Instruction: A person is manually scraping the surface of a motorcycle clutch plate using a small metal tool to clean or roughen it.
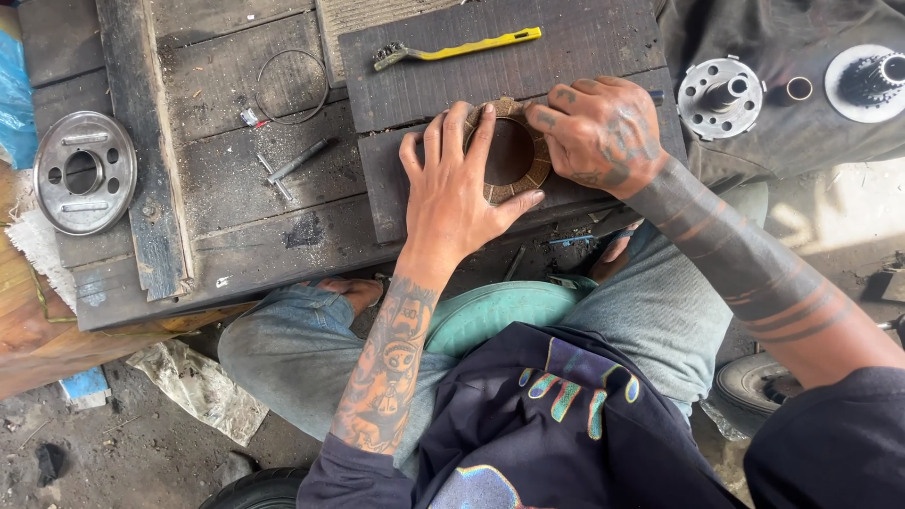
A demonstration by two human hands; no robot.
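A weathered dark wooden bench (236, 226) fills the upper half of the frame above a dirt floor, carrying a round metal plate (84, 172) at far left, a thin wire ring (292, 87) and a yellow-handled wire brush (457, 47) toward the top centre. At centre frame the left hand (457, 193) lies flat with fingers spread, pressing down the brown ring-shaped friction disc (514, 151) on a dark board. The right hand (599, 132), fingers curled together, grips the disc's right rim; a flanged metal hub (724, 94) sits at upper right.

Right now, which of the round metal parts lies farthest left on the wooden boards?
The grey metal disc with a centre hole, flat at the boards' left edge. The hub with a shaft and the toothed part sit far right on dark cloth.
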